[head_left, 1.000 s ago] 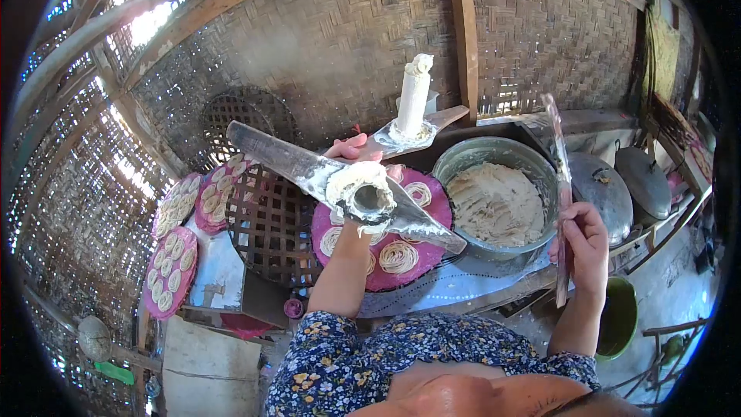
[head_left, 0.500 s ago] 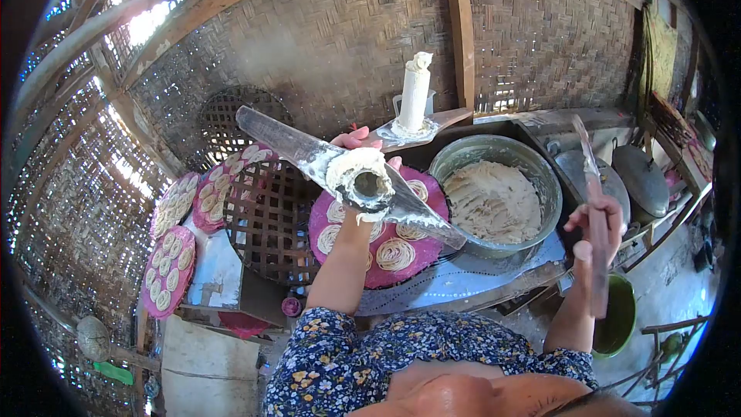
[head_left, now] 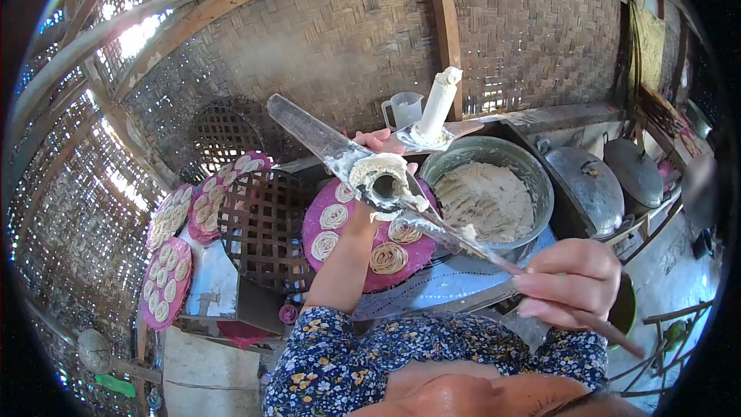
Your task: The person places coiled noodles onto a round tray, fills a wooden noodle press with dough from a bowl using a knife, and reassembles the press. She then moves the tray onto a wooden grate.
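Swung inward vs. earlier, flat brown wooden stick (head_left: 494,255), clamped in R hand (head_left: 573,282), crosses flour-smeared grey wooden press (head_left: 340,154) gripped by L hand (head_left: 373,140); pressing too hard could prob. drop pale dough (head_left: 378,164) onto round pink tray (head_left: 419,255).

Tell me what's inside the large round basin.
Pale dough with an uneven surface lies in the basin. The dough covers the basin's floor, so nothing beneath it can be seen.

hands (head_left: 571,282) 2 | stick (head_left: 492,255) 1 | basin (head_left: 543,179) 1 | pink discs (head_left: 421,255) perhaps 4
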{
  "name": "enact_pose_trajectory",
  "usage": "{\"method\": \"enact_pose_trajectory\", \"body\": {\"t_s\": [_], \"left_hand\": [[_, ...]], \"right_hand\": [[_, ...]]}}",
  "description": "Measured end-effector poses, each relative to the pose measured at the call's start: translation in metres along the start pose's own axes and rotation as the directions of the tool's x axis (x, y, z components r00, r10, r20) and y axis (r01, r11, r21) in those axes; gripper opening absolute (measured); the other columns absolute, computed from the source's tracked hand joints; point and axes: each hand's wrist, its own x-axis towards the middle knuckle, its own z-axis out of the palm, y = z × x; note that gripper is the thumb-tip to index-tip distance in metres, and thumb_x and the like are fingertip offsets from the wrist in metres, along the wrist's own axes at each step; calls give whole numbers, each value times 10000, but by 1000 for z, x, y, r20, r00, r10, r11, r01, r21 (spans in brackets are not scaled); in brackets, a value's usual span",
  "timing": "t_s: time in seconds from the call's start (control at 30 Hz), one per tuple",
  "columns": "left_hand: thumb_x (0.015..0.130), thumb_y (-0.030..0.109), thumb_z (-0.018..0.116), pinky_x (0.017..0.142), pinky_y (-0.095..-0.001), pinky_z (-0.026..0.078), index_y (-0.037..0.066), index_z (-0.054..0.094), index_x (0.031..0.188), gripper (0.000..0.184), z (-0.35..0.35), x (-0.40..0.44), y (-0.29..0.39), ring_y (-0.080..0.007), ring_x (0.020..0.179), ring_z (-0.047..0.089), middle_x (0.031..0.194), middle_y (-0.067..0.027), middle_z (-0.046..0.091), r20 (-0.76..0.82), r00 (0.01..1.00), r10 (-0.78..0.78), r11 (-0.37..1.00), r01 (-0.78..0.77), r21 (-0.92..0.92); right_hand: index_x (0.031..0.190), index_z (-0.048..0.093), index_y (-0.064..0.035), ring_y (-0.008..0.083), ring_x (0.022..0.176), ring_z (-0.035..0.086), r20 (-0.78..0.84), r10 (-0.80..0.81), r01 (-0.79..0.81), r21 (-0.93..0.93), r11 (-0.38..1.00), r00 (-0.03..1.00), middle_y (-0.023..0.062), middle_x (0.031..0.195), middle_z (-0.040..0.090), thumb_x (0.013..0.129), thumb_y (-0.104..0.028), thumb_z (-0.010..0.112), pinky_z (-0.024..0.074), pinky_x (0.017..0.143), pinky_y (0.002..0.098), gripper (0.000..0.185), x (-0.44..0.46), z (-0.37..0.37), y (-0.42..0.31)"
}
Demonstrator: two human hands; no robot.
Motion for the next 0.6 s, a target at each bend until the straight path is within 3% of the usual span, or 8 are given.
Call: {"method": "enact_pose_trajectory", "body": {"t_s": [0.03,0.13,0.17,0.27,0.37,0.43,0.5,0.6], "left_hand": [[568,83,793,842,-341,407,87,408,947,540,3,0,1,-211,986,489,971,-60,437,-4,999,-39,999,39,-30],[572,96,791,840,-343,397,90,406,942,534,8,-1,-3,-210,975,493,969,-61,444,32,999,33,996,-36,78],[584,131,785,875,-369,360,107,462,916,464,15,-3,7,-209,975,495,966,-44,449,-39,992,-122,989,119,-86],[592,172,779,914,-406,313,129,530,887,388,13,-8,-2,-200,977,497,967,-20,453,56,998,38,997,-41,65],[588,193,783,941,-414,280,137,570,864,353,22,-10,4,-182,989,496,969,-4,460,20,1000,12,1000,-13,8],[614,128,767,932,-378,319,125,560,885,341,18,-4,8,-176,996,491,960,-3,471,60,990,125,992,-126,5],[621,71,755,920,-357,351,113,529,916,374,20,-9,16,-175,1010,479,951,-9,473,8,986,-166,946,161,-282],[616,-11,744,889,-341,411,91,448,965,469,17,-5,23,-176,1046,445,963,-34,473,30,983,-181,959,183,-214]], "right_hand": [[893,614,7,212,580,596,99,12,-7,-58,998,995,113,740,588,675,-113,719,477,462,278,270,10,1,-4],[984,584,20,214,623,587,97,-42,50,-80,996,994,116,775,580,648,-98,724,484,509,290,383,17,20,4],[971,575,17,216,638,581,112,-38,48,-88,995,993,111,788,564,668,-103,696,479,513,293,347,19,25,5],[962,558,10,237,692,574,203,13,7,-97,995,979,110,835,544,708,-109,645,471,543,310,293,23,38,11],[1019,548,0,275,750,573,356,129,-104,-90,990,926,125,881,551,706,-92,632,472,619,349,337,27,49,23],[1028,542,4,272,736,569,284,81,-62,-76,995,955,129,873,544,681,-86,629,472,607,348,368,23,61,33],[996,531,12,259,704,554,216,12,16,-127,992,976,120,836,515,665,-85,605,466,583,339,352,21,71,38],[915,516,28,236,653,526,147,-77,112,-246,963,986,98,766,464,648,-90,565,451,541,323,296,15,82,35]]}}
